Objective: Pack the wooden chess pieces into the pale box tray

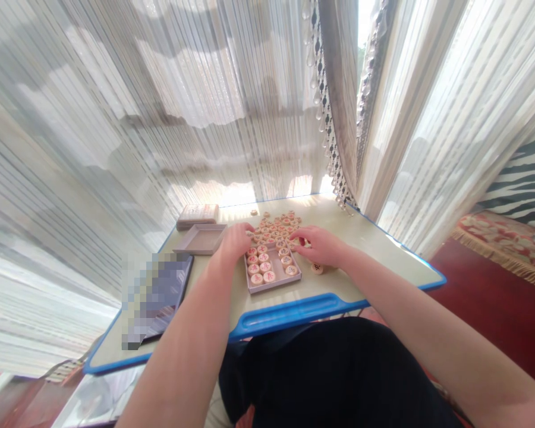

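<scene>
A shallow grey tray (pixel 273 285) sits on the cream table (pixel 365 249) and holds several round wooden game pieces in rows. Beyond it lies a loose heap of the same wooden pieces (pixel 279 224). My left hand (pixel 234 242) rests at the tray's far left corner, fingers curled over the pieces there. My right hand (pixel 320 245) is at the tray's far right corner, fingers bent in a pinch at a piece near the heap. One single piece (pixel 317 268) lies under my right wrist.
An empty grey box lid (pixel 201 238) and a closed box (pixel 198 215) lie at the back left. A dark tablet (pixel 160 295) lies at the left. The table has a blue rim with a handle slot (pixel 289 312) at the front. Sheer curtains hang close behind.
</scene>
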Demonstrator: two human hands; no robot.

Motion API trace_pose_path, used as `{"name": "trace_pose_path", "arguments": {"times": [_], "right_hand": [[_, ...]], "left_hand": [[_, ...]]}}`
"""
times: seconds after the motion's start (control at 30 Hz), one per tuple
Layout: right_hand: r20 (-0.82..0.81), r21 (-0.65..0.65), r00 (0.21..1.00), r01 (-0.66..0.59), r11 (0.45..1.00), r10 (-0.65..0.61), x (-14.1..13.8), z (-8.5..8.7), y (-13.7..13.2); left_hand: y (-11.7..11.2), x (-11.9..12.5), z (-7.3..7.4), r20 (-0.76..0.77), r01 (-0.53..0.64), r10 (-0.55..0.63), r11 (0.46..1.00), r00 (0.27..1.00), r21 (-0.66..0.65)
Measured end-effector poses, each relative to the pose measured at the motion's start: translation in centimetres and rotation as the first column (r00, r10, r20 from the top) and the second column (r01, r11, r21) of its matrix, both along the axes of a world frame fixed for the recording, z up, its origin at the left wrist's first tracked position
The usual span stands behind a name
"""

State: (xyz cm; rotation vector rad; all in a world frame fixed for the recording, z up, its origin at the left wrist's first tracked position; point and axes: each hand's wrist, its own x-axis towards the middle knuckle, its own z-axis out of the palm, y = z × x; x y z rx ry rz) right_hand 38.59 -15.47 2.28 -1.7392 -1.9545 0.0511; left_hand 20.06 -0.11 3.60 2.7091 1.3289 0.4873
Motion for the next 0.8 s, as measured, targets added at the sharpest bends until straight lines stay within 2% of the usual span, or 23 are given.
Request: {"name": "trace_pose_path", "arguments": {"times": [0.27, 0.63, 0.8], "right_hand": [[-0.002, 0.008, 1.000, 0.019, 1.000, -0.019, -0.03, 0.20, -0.13], [-0.023, -0.001, 0.998, 0.053, 0.999, -0.053, -0.07, 0.25, -0.07], [-0.027, 0.012, 0.998, 0.048, 0.999, -0.048, -0.12, 0.32, -0.15]], "left_hand": [[0.10, -0.05, 0.10, 0.071, 0.017, -0.013, 0.999, 0.997, -0.047], [-0.22, 0.07, 0.39, -0.007, -0.003, 0.003, 1.000, 1.000, 0.000], [-0.23, 0.08, 0.38, 0.010, -0.005, 0.005, 1.000, 1.000, 0.001]]}}
